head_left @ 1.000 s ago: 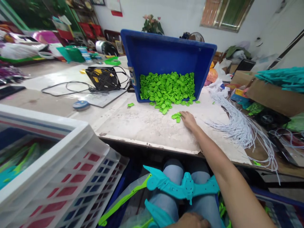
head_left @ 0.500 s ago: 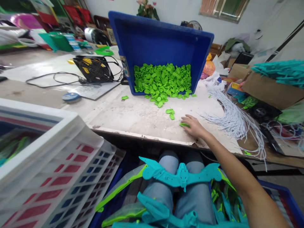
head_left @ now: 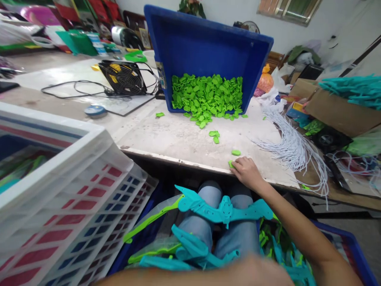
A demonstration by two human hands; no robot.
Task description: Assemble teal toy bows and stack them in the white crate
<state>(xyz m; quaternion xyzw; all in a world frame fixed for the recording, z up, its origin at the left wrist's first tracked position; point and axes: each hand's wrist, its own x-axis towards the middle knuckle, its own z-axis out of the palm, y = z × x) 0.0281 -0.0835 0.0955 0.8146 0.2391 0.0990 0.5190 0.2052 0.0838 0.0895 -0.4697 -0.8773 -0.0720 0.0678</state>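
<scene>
My right hand [head_left: 247, 171] is at the table's front edge, thumb and fingers closed on a small green plastic piece [head_left: 231, 163]. Just beyond it lies another green piece [head_left: 236, 152], untouched. Across the bottom of the view comes my left hand [head_left: 262, 271], smeared by motion, its fingers not readable. It is nearest to the turquoise plastic parts on my lap. One turquoise winged part [head_left: 226, 210], with a green-edged clear strip at its left end, rests over my knees. A second turquoise part [head_left: 190, 242] lies closer to me, partly covered by my left arm.
A blue bin [head_left: 208, 43] tipped toward me spills a heap of green pieces [head_left: 208, 95] onto the table [head_left: 166, 139]. White cords [head_left: 294, 147] lie to the right. A white basket [head_left: 98, 198] stands at left, a black fan [head_left: 123, 77] behind. Turquoise parts fill a blue crate at lower right.
My right hand has moved nearer the table edge and now pinches a green piece, with another lying behind it. My left arm has come into view at the bottom. The view has shifted slightly.
</scene>
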